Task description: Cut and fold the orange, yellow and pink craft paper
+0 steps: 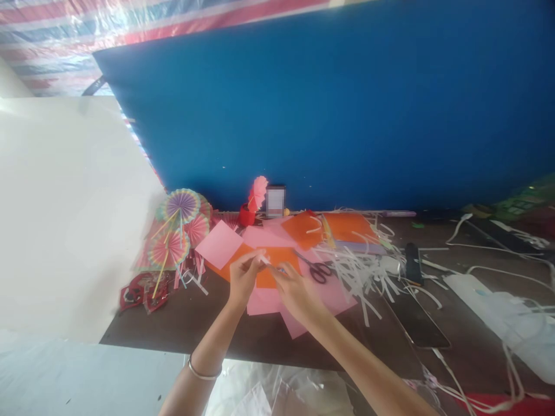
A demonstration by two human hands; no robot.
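Prob. paper (264,260) btwn hands (243,276) (295,290), blurry.

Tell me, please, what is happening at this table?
A person is working on a small white piece with both hands. The left hand pinches it, and the right hand is close against it; blur hides its exact grip. Beneath them lie orange sheets and pink sheets. Scissors lie near the right hand, not held. Folded fans are to the left, and loose white strips to the right.
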